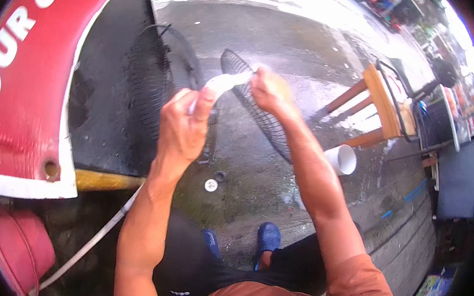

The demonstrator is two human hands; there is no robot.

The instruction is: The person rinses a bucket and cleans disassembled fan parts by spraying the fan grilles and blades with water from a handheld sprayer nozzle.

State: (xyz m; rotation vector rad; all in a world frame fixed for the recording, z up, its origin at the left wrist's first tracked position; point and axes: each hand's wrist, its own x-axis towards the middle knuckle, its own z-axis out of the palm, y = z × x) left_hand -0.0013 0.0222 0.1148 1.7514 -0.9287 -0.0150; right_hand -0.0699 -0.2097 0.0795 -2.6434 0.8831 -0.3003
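Note:
My left hand (186, 123) is closed, thumb up, around the whitish end of a hose (215, 85). A bright white streak, seemingly water, runs from it toward my right hand (269, 92). My right hand is closed on a round dark wire fan grille (262, 116), which is tilted and seen nearly edge-on. To the left, another fan grille (144, 85) leans by the black board, with a dark curved ring beside it. On the wet ground below lie a small white disc (210, 185) and a dark ring (220, 176). My right fingertips are blurred by glare.
A red banner (25, 76) with white letters fills the left. Below it sits a red tub (20, 248), with a pale hose section (87, 247) alongside. A wooden stool (382, 104) and a white cylinder (347, 159) are at right. My blue shoes (269, 238) rest on wet concrete.

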